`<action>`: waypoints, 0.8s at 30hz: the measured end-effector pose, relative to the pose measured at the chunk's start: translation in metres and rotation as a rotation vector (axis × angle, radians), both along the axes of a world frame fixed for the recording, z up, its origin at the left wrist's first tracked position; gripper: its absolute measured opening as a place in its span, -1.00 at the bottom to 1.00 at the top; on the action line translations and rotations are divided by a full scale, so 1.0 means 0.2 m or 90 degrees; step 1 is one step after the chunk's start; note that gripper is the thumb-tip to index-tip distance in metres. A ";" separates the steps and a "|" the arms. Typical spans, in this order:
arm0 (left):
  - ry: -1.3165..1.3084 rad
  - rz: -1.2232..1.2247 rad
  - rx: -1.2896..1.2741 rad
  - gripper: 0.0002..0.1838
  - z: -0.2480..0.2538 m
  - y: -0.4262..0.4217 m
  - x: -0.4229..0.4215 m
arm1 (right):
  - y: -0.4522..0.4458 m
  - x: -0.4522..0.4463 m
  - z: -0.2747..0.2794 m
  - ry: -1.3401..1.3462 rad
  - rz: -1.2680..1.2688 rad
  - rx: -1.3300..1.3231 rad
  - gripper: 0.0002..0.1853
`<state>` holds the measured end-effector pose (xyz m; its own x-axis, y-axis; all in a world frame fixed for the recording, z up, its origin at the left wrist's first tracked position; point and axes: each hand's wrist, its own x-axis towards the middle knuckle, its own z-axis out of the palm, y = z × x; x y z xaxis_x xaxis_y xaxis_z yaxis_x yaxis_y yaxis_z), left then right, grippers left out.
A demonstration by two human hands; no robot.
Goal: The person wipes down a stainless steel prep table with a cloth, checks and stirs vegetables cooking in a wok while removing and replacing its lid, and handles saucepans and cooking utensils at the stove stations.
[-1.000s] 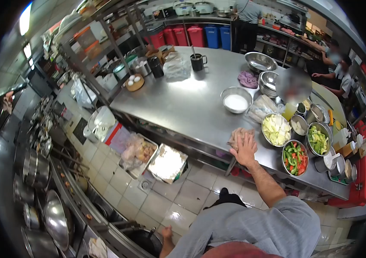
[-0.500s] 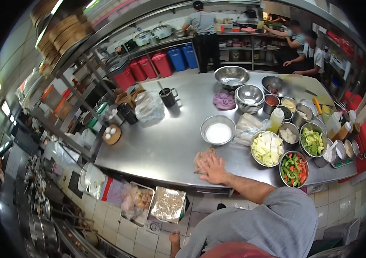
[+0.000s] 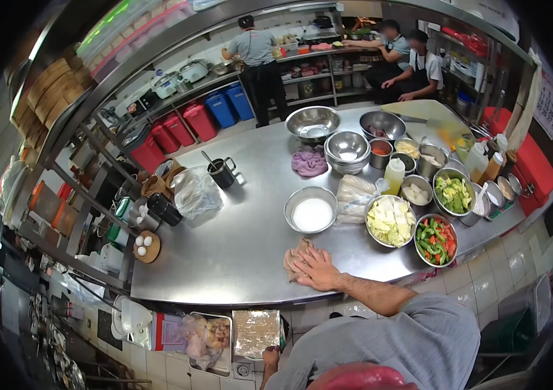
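My right hand [image 3: 317, 269] lies flat with fingers spread on a crumpled beige cloth [image 3: 296, 259], pressing it to the steel table [image 3: 224, 270] near its front edge. Just behind the cloth stands a metal bowl [image 3: 311, 210] of white contents. To the right are bowls of cut cabbage [image 3: 390, 221] and of sliced green and red peppers [image 3: 436, 240]. My left hand [image 3: 270, 355] hangs low beside my body, near a foil-covered tray [image 3: 256, 333]; its fingers look curled, but whether they hold anything is too small to tell.
A plastic bag [image 3: 196, 194], a black mug [image 3: 221, 173] and eggs on a round board [image 3: 147, 247] stand at the left. Stacked bowls [image 3: 347, 151] and a purple cloth [image 3: 309, 161] sit further back. Three people are beyond the table, one standing [image 3: 254, 49]. Shelving rises at the left.
The view has turned, so the table and bowls appear shifted left and more level. My right hand stays on the beige cloth, which lies further left along the front edge than before.
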<state>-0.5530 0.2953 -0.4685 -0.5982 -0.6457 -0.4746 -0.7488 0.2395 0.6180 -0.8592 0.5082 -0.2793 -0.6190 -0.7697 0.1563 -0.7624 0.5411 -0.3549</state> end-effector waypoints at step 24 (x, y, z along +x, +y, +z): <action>0.197 0.133 0.212 -0.77 -0.04 -0.36 -0.12 | -0.06 0.04 0.00 0.048 -0.072 -0.003 -0.34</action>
